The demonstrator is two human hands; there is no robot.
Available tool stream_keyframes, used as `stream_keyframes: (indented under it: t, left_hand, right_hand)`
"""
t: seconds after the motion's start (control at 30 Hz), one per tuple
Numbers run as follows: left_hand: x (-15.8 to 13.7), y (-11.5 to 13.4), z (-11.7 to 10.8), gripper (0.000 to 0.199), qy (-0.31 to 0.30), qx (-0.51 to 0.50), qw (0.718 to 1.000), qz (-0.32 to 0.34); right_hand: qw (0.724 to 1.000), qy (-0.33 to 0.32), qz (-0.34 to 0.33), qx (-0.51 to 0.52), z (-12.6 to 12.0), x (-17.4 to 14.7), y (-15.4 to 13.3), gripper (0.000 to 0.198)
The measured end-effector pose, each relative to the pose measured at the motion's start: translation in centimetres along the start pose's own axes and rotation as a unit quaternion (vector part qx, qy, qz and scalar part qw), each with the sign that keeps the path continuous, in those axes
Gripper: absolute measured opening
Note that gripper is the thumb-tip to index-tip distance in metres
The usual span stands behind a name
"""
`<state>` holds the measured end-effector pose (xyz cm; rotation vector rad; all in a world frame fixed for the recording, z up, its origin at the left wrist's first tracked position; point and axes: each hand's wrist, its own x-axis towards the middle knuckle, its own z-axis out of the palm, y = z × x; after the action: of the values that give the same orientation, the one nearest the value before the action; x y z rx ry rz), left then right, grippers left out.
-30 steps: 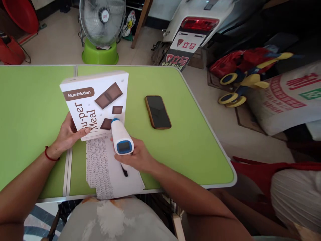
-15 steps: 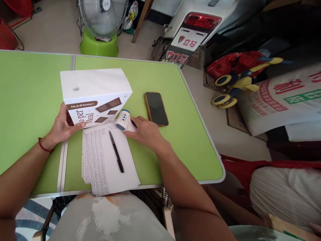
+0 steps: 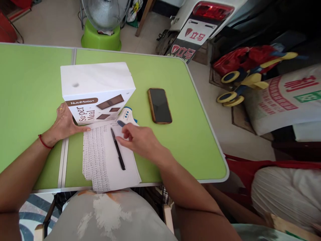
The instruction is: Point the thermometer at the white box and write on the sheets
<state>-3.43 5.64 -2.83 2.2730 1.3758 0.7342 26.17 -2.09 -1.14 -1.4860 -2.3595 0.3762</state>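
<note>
A white NutriMotion box (image 3: 97, 78) stands on the green table, its printed front facing me. Against its lower left corner rests my left hand (image 3: 62, 124), thumb stretched over the paper and other fingers partly hidden beside the box. My right hand (image 3: 139, 140) hovers over the sheets, empty, its fingers bent and thumb apart. Just beyond its fingertips lies a white-and-blue handheld infrared thermometer (image 3: 126, 115), by the box's lower right corner. A black pen (image 3: 117, 149) lies on the handwritten paper sheets (image 3: 100, 160), left of my right hand.
A phone in a brown case (image 3: 159, 105) lies on the green table (image 3: 190, 147), right of the thermometer. Past the far edge are a fan (image 3: 105, 13) on a green stool (image 3: 101, 38) and a scooter (image 3: 200, 30). Someone sits at the right, beside a printed sack (image 3: 283, 100).
My right hand has let go of the thermometer and drawn back toward the pen. My left thumb has slid off the box's front onto the paper. The view has shifted slightly.
</note>
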Motion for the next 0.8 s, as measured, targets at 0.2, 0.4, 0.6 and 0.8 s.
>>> stream_keyframes:
  t: [0.2,0.4,0.6,0.8]
  left_hand:
    - [-0.1,-0.3,0.1,0.103,-0.017,0.025,1.0,0.005]
    - [0.0,-0.1,0.1,0.101,-0.036,0.025,0.999,0.023]
    - [0.1,0.3,0.0,0.107,-0.033,0.029,0.999,0.001]
    - [0.1,0.6,0.0,0.107,-0.041,0.019,0.999,-0.013]
  right_hand:
    - [0.992,-0.013,-0.097,0.073,1.6,0.0,-1.4,0.021]
    - [0.931,0.035,-0.124,0.34,0.5,0.6,-0.7,0.035]
    - [0.889,0.138,0.006,0.437,3.0,0.3,-2.0,0.018]
    - [0.862,0.122,0.109,0.48,4.1,0.6,-2.5,0.017]
